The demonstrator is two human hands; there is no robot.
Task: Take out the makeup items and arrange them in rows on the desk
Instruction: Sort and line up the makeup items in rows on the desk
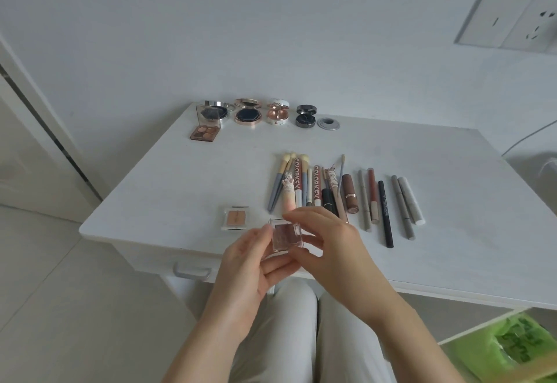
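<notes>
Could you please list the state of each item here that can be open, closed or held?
Small clear case: held over the desk edge by left hand and right hand.
Single tan eyeshadow pan: lying flat on the desk.
Four-pan palette: open, lid up.
Four round compacts: open, lids raised.
Brown lipstick: capped, lying down.
Desk drawer: closed.

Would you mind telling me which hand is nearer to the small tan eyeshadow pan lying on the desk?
Left. The left hand is just below and right of the tan eyeshadow pan; the right hand lies farther right, beyond the clear compact both hold.
</notes>
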